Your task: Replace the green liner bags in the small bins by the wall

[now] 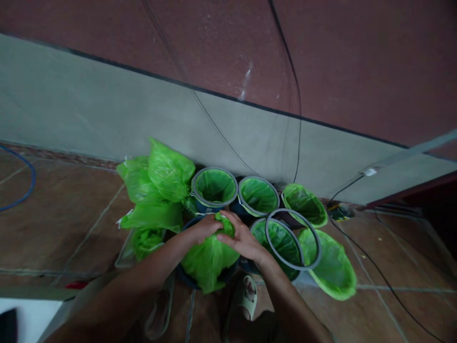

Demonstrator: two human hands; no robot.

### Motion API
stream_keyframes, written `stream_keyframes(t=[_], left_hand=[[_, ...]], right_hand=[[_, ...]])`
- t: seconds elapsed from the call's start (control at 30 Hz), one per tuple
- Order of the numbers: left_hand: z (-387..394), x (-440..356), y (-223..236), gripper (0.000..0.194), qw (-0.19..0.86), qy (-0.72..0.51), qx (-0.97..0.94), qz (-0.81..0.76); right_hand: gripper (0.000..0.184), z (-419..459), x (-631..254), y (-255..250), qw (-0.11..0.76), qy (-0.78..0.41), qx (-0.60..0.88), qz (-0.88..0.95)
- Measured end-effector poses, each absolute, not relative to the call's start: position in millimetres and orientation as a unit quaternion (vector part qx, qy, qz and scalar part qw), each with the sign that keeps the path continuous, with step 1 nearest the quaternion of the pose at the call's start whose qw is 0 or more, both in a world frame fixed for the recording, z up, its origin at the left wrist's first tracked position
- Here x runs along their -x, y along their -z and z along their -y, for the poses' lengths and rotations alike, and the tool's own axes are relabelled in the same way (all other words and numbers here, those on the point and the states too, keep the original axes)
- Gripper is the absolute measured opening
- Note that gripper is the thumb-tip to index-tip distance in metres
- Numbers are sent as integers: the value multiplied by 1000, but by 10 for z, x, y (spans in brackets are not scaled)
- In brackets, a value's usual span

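Both hands meet at the lower center of the head view, on the top of a green bag (210, 262). Left hand (205, 228) contacts the bunched top from the left; its fingers are partly hidden, so whether they are closed cannot be told. Right hand (246, 238) contacts it from the right, with the bunched plastic held between thumb and extended fingers. The bag lies directly below and between the hands, its skirt spread over a dark blue bucket (184, 280).

Adjacent items, same view: two green-lined bins with gray rims stand side by side above the hands, left bin (214, 168) and right bin (259, 178). Just right of the right hand is a third lined bin (254, 225), overlapped in the picture by a gray ring (319, 250). Two more green liners, upper liner (303, 202) and lower liner (332, 267), are at the lower right. A pile of green bags (169, 174) lies left of center, near the wall (89, 105).
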State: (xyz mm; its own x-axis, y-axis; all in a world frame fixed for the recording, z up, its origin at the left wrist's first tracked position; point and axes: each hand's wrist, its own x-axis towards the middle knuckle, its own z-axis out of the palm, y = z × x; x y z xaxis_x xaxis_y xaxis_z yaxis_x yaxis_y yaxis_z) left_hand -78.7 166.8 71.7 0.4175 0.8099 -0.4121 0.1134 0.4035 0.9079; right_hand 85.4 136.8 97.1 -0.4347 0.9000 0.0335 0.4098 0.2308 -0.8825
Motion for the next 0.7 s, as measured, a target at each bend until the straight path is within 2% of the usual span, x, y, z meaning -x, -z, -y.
stream_keyframes(t=[0.1,0.17,0.23,0.33,0.4,0.5,0.6,0.7], left_hand=[[-1722,836,-834,13,752,-232,-397,-472],[-1738,856,-903,10,799,-205,-334,-455],[-1734,862,-960,12,803,-184,-326,-463],[-1723,893,-1059,23,675,-178,-487,-524],[-1735,956,-1166,40,509,-163,-612,-583],[-1788,1106,-1409,57,303,-161,-672,-657],[-1845,1330,-1702,57,250,-247,-661,-663],[-1834,1748,-1899,60,233,-306,-626,-679]], right_hand=[[91,-1279,-793,-977,226,-439,439,751],[83,-1248,-750,-949,220,-430,465,742],[68,-1243,-721,-911,215,-409,496,735],[53,-1264,-708,-853,196,-376,516,744],[39,-1293,-695,-816,198,-373,519,743],[18,-1373,-580,-799,260,-436,510,694],[21,-1519,-257,-891,332,-517,499,611],[25,-1714,248,-1066,363,-564,478,567]])
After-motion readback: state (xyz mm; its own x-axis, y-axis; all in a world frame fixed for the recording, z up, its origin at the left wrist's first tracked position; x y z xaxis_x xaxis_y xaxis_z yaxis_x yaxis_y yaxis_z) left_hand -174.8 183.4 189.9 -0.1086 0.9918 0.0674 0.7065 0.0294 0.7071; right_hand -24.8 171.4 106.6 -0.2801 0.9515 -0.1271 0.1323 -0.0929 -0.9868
